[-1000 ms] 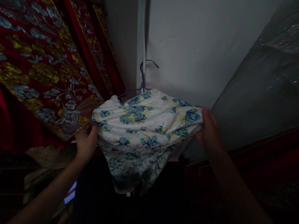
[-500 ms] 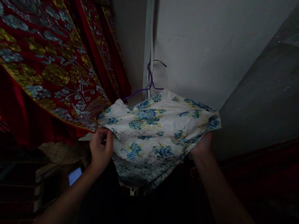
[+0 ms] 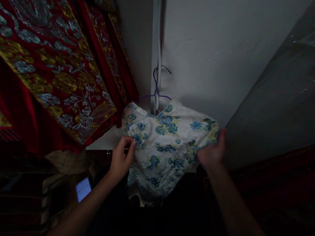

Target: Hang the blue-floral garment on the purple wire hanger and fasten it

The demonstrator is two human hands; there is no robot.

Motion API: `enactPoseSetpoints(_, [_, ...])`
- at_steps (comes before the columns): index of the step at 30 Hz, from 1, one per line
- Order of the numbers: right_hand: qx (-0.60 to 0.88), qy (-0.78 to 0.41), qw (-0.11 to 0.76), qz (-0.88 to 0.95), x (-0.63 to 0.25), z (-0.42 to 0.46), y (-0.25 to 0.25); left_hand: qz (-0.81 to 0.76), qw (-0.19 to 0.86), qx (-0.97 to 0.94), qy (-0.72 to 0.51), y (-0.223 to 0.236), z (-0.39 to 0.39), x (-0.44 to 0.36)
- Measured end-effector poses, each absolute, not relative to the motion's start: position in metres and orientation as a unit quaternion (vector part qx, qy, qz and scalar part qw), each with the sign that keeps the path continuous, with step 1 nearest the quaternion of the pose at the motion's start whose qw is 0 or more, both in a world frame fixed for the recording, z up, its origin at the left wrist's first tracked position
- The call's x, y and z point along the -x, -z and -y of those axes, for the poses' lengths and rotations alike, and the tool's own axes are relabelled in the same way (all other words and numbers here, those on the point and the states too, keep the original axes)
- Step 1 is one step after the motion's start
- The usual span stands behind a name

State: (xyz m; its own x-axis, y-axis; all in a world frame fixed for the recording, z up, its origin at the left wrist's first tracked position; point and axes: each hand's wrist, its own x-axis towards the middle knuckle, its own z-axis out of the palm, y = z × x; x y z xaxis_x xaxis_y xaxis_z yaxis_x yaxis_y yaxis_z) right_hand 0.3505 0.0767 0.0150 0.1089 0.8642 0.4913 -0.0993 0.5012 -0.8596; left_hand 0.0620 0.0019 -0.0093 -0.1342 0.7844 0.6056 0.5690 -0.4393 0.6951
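A white blouse (image 3: 169,141) with blue-green flowers and short sleeves hangs in front of me on a purple hanger (image 3: 155,92). The hanger's hook is up by a pale cord and strip along the wall. My left hand (image 3: 122,157) pinches the blouse's left edge, thumb against fingers, below the sleeve. Beside the right edge, under the other sleeve, is my right hand (image 3: 212,152), its thumb raised and spread from the palm. It is slightly blurred, and its fingertips are partly hidden at the cloth.
Red drapery (image 3: 68,69) with gold and silver embroidery hangs close on the left. Behind the blouse is a pale wall (image 3: 208,45); a grey plastic-like sheet (image 3: 291,96) covers the right side. A lit phone (image 3: 83,189) lies low at left, near a checked cloth (image 3: 68,161).
The blouse has gone from being stretched wide to hanging narrower. My left hand has moved right with its edge. My right hand's thumb has come into view, apart from the sleeve.
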Motion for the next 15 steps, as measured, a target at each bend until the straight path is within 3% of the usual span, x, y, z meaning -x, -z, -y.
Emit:
enactPoseSetpoints(3, [0.354, -0.408, 0.691, 0.480, -0.361, -0.073, -0.033, -0.536, 0.122, -0.616, -0.564, 0.017, -0.004, -0.048])
enactPoseSetpoints(11, [0.348, -0.438, 0.520, 0.645, -0.331, -0.027, -0.088, -0.498, 0.162, -0.568, -0.635, 0.011, -0.017, -0.048])
enactPoseSetpoints(15, [0.393, -0.372, 0.596, 0.593, -0.331, -0.028, -0.083, -0.490, 0.168, -0.582, -0.626, 0.010, -0.015, -0.044])
